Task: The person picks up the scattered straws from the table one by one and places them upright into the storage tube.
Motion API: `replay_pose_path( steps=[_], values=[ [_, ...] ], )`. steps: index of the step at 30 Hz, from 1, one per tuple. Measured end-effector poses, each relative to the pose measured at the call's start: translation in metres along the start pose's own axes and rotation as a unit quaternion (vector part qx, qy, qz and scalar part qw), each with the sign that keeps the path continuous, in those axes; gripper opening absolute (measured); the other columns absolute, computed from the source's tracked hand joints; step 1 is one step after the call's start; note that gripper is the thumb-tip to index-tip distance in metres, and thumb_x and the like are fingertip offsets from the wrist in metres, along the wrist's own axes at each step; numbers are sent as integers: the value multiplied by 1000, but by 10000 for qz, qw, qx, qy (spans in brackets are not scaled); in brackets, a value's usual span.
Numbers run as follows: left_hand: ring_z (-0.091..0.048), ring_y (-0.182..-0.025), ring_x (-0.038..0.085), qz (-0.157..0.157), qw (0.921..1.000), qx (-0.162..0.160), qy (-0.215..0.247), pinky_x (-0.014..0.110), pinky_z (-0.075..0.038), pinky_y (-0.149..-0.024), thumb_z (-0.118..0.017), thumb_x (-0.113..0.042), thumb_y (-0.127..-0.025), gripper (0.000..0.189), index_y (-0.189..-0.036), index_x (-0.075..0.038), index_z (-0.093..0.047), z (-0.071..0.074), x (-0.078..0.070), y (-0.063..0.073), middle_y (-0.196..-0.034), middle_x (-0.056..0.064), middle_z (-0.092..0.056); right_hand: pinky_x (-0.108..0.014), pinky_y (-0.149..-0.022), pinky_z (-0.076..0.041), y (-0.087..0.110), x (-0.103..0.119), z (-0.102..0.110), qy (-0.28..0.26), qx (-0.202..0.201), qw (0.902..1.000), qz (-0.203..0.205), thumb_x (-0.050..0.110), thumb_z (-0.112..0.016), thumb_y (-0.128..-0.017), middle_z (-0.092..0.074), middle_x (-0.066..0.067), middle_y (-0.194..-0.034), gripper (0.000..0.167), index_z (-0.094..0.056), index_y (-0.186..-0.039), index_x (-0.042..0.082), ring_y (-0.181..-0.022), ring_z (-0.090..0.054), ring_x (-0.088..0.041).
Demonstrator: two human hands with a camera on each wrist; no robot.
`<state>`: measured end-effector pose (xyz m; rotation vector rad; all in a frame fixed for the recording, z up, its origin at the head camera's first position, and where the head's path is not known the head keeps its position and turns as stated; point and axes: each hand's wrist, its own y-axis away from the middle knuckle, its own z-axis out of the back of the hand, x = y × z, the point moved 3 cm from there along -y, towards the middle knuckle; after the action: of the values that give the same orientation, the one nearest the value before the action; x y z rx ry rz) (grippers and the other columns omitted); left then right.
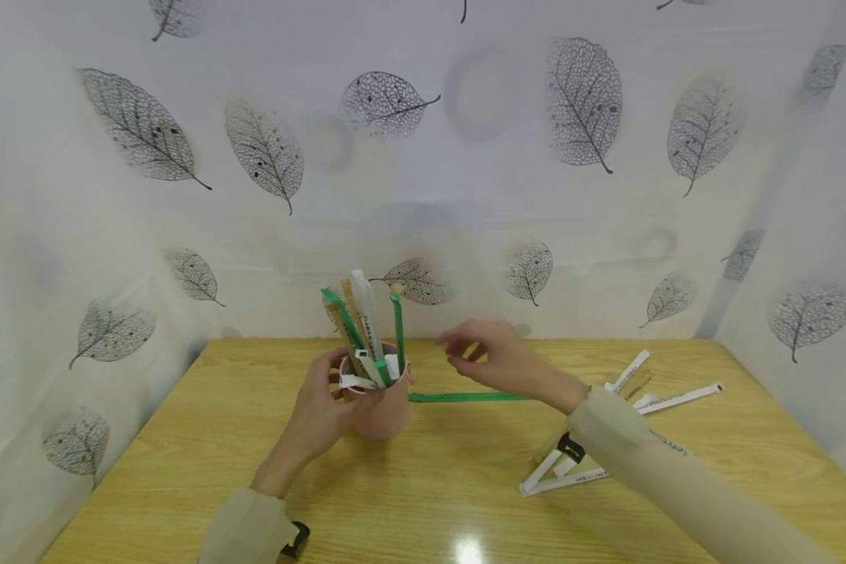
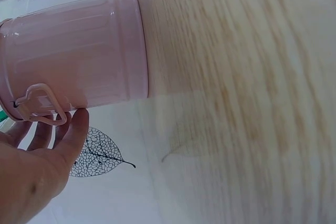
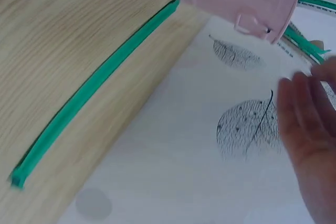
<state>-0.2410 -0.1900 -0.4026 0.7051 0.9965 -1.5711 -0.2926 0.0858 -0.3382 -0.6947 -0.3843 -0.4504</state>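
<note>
A pink metal bucket [image 1: 381, 415] with small side handles stands upright on the table. My left hand [image 1: 324, 399] grips its left side close to the rim, the thumb in front. In the left wrist view several fingertips [image 2: 79, 124] touch the bucket's wall below a wire handle. Long, thin wrapped strips in green, brown and white [image 1: 370, 321] stick out of the bucket. To the right, my right hand [image 1: 489, 352] hovers with loosely bent fingers and holds nothing. A long green strip [image 1: 465, 397] lies on the table between the bucket and the right forearm.
White printed strips [image 1: 677, 399] and a clear wrapper [image 1: 634, 384] lie scattered at the right, partly hidden under the right sleeve. Behind the wooden table [image 1: 254, 439] hangs a pale cloth [image 1: 423, 180] with a leaf print.
</note>
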Motion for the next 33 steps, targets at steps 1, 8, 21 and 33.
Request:
replay_pose_path(
  steps=[1, 8, 21, 33],
  values=[
    [-52, -122, 32, -13, 10000, -11, -18, 48, -52, -101, -81, -34, -89, 81, -151, -8, -36, 0, 0, 0, -147, 15, -43, -22, -69, -60, 6, -2, 3, 74, 352, 9993, -76, -4, -69, -91, -76, -7, -98, 28, -72, -118, 4, -85, -72, -14],
    [-52, -122, 34, -51, 10000, -16, -46, 48, -53, -101, -79, -34, -90, 79, -151, -7, -36, 0, -3, 0, -147, 16, -43, -24, -73, -57, 58, -11, 24, 454, 2621, 9567, -1185, 8, -77, -88, -73, 1, -96, 22, -75, -110, 11, -83, -64, -3],
    [-53, -123, 35, -109, 9999, -49, -30, 49, -53, -101, -81, -30, -90, 80, -151, -5, -37, 1, -3, 2, -144, 18, -46, -21, -58, -39, 129, -2, 27, 1362, 3621, 8937, -2274, 1, -85, -70, -56, 13, -78, 32, -68, -85, 23, -66, -40, -2],
    [-53, -125, 36, -73, 9999, -56, -88, 50, -54, -102, -80, -31, -90, 80, -151, -5, -36, 0, -1, 3, -145, 18, -45, -17, -58, -46, 123, 5, 0, 2390, 2626, 9342, -338, -2, -81, -80, -65, 6, -85, 32, -78, -101, 21, -73, -58, -3]
  ],
)
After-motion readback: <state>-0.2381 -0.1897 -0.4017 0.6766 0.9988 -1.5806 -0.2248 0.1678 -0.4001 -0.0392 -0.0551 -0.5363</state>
